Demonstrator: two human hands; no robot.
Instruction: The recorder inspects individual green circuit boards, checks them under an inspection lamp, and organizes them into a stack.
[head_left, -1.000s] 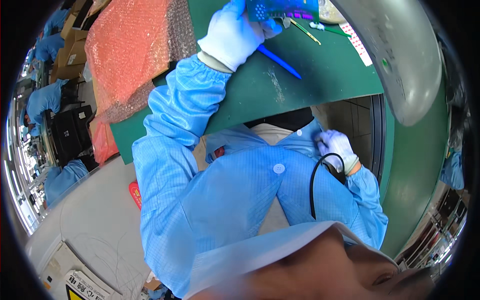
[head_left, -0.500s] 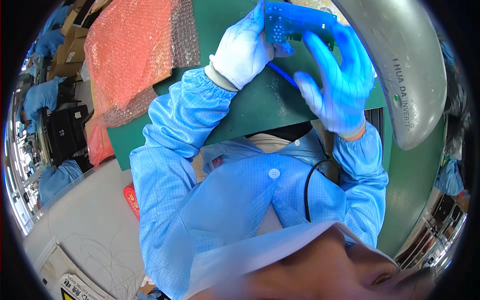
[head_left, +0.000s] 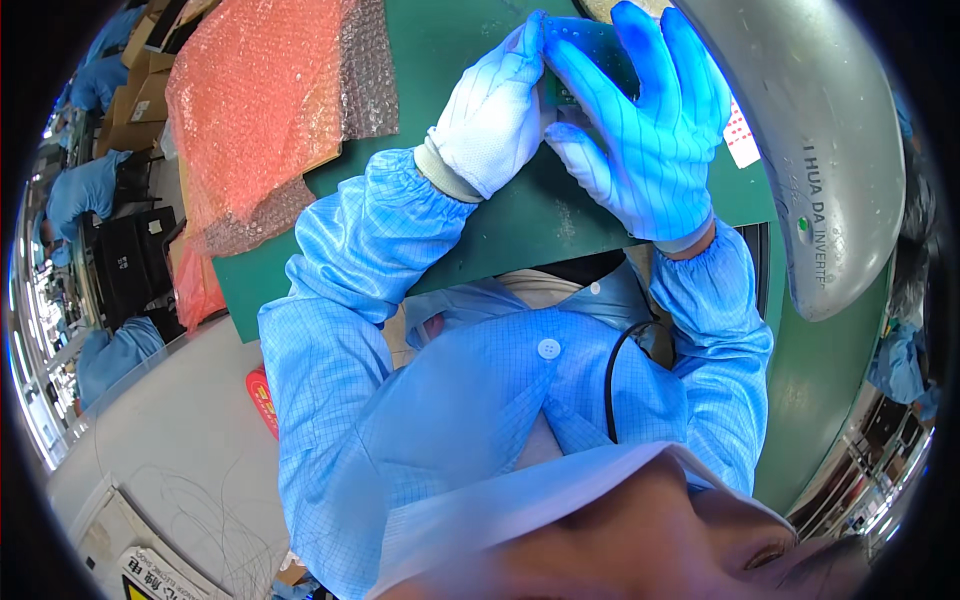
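My left hand (head_left: pixel 492 118), in a white glove, is closed on the left end of a circuit board (head_left: pixel 592 36) at the top of the view. Little of the board shows, as a dark blue patch between the two hands. My right hand (head_left: pixel 645 125), also gloved and lit blue, lies over the board with fingers stretched and spread. Its index fingertip comes close to my left fingertips. Whether the right fingers touch the board I cannot tell.
A smooth grey lamp-like housing (head_left: pixel 835 160) curves down at the right. Beside it lies a white sheet with red marks (head_left: pixel 741 137). Red bubble wrap (head_left: pixel 255 110) and clear bubble wrap (head_left: pixel 369 75) cover the left of the green table (head_left: pixel 500 232).
My right hand has moved left over the board, hiding most of it. The blue stick below the board no longer shows. The grey housing has shifted slightly right and down.
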